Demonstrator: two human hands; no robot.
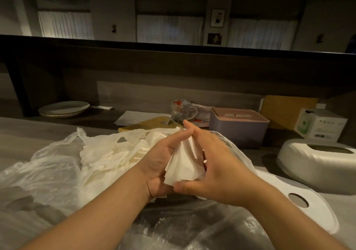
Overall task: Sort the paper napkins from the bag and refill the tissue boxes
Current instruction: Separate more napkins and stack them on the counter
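Both your left hand (158, 165) and right hand (210, 165) curl around a napkin stack (185, 163) above the bag (57, 163). It's light, soft, floppy; squeeze its edges so sheets don't slip.

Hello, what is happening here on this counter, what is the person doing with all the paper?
A person holds a stack of paper napkins between the left hand and the right hand, above an open plastic bag with more napkins. A white tissue box stands open at the right, its lid beside it; a purple box waits behind.
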